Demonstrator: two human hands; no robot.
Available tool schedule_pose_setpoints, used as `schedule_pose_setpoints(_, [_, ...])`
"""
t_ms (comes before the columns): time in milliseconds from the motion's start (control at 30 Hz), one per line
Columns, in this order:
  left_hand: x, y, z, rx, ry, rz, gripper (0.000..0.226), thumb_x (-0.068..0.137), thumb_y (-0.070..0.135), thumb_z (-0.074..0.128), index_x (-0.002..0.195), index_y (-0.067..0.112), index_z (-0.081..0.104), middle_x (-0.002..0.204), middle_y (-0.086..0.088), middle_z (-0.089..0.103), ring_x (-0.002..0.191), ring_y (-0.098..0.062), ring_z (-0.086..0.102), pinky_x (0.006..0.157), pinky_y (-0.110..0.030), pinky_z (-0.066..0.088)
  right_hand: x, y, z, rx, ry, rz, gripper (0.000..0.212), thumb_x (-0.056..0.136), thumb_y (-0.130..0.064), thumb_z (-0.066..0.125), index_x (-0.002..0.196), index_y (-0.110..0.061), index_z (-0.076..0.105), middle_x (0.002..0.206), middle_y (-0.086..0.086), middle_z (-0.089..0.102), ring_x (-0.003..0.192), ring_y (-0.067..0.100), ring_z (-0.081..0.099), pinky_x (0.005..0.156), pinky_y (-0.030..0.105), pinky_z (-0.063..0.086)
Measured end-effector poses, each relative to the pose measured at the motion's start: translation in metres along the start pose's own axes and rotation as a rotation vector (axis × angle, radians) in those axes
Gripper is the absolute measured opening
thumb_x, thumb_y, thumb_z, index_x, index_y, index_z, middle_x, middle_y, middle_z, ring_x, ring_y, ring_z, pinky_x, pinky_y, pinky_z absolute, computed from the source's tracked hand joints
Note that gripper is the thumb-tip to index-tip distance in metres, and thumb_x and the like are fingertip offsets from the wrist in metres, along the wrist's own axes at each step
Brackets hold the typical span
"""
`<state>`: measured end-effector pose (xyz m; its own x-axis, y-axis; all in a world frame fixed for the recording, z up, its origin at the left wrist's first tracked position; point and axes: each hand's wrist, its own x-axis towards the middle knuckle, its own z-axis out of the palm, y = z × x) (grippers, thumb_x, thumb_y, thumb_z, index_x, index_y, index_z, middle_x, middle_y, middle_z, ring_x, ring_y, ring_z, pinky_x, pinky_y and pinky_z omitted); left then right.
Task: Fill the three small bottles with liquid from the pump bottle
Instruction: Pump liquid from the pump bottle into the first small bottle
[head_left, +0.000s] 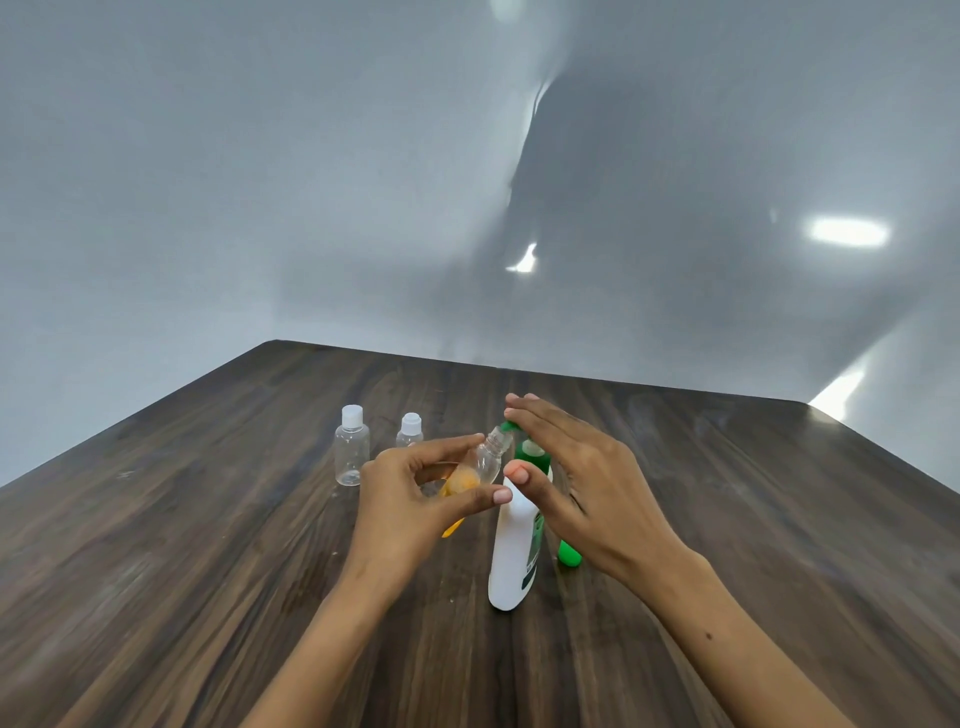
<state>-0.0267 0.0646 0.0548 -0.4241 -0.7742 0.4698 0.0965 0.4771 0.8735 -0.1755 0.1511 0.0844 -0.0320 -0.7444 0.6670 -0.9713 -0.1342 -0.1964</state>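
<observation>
Both forearms reach fwd over the tabletop (208, 519). L hand (415, 499), just left of the pump bottle (514, 561), has thumb & fingers curled in a pinching grip. R hand (582, 478) is flat, fingers straight, palm down atop the bottle's pump, thumb at its neck.

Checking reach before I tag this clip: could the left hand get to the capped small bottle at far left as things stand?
Probably not at once: the left hand holds an uncapped small bottle at the pump bottle nozzle. The way to the capped small bottle looks free across bare table.
</observation>
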Motion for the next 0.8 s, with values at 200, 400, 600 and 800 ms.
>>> schedule_pose_setpoints(200, [-0.001,-0.0041,0.0001,0.008,-0.013,-0.006,0.071,0.042,0.054,0.079,0.108,0.026,0.074,0.099,0.017,0.073,0.091,0.01,0.066,0.078,-0.007,0.05,-0.0035,-0.0011,0.0058,-0.014,0.004,0.007,0.083,0.086,-0.074,0.015,0.129,-0.016,0.056,0.136,-0.002,0.052,0.13,0.012,0.043,0.104,0.038,0.041])
schedule_pose_setpoints(400, [-0.0003,-0.0056,-0.0011,0.015,0.008,-0.007,0.068,0.042,0.052,0.081,0.106,0.028,0.074,0.098,0.017,0.073,0.09,0.01,0.066,0.078,-0.008,0.051,0.0002,0.0001,0.0029,-0.025,0.011,-0.01,0.084,0.087,-0.074,0.014,0.13,-0.016,0.056,0.137,-0.003,0.051,0.131,0.011,0.041,0.105,0.034,0.037])
schedule_pose_setpoints(600, [-0.0009,-0.0055,-0.0016,0.017,0.012,-0.002,0.069,0.042,0.053,0.08,0.106,0.028,0.074,0.099,0.018,0.072,0.091,0.01,0.065,0.077,-0.007,0.05,-0.0015,0.0001,0.0039,-0.037,0.01,-0.004,0.085,0.086,-0.074,0.013,0.13,-0.015,0.056,0.137,-0.002,0.051,0.13,0.012,0.043,0.104,0.034,0.038])
schedule_pose_setpoints(800, [-0.0012,-0.0078,-0.0003,0.001,0.002,-0.01,0.069,0.042,0.05,0.082,0.105,0.025,0.075,0.099,0.011,0.075,0.092,0.005,0.067,0.081,-0.014,0.054,0.0003,-0.0001,0.0052,-0.038,0.022,-0.026,0.081,0.088,-0.072,0.017,0.127,-0.014,0.058,0.135,-0.001,0.054,0.129,0.013,0.045,0.103,0.034,0.039])
